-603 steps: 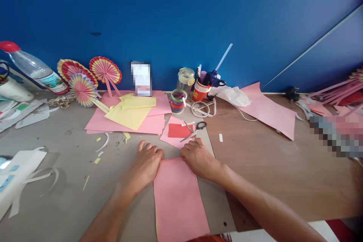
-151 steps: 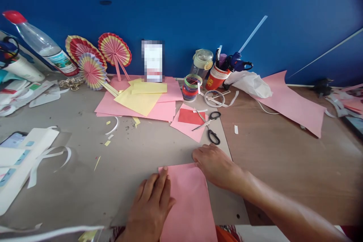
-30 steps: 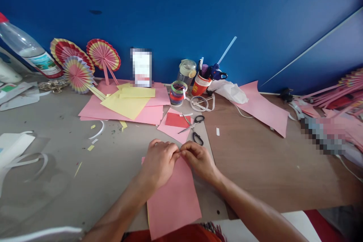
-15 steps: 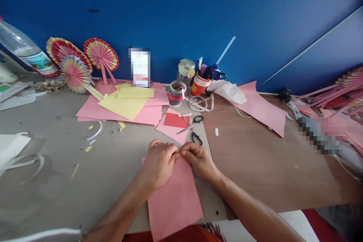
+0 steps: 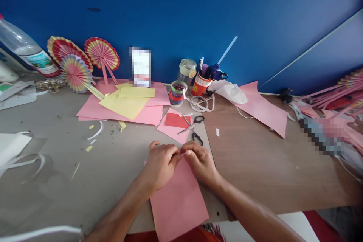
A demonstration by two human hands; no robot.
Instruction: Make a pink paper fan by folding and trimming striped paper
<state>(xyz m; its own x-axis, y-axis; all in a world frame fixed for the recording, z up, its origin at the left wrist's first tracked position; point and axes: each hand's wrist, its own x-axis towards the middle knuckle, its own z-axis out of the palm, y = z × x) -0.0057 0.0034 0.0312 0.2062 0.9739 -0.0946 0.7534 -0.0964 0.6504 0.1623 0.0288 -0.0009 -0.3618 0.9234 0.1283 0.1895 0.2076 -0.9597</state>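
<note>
A pink paper sheet (image 5: 178, 200) lies lengthwise on the table in front of me, reaching to the near edge. My left hand (image 5: 160, 162) and my right hand (image 5: 199, 159) meet at its far end, fingertips touching. Both pinch the sheet's top edge with curled fingers. The edge itself is hidden under the fingers. Open scissors (image 5: 194, 127) lie just beyond my right hand.
Pink and yellow sheets (image 5: 127, 106) are stacked further back. Folded paper fans (image 5: 76, 64) lean on the blue wall. A tape roll stack (image 5: 177, 97), a jar and a red cup of pens (image 5: 200, 84) stand behind. More pink paper (image 5: 263, 109) lies right, white strips (image 5: 17, 151) left.
Over the last second both hands stay pinched together at the sheet's far end, shifting slightly. Five seconds ago they lay flatter and apart on the paper.
</note>
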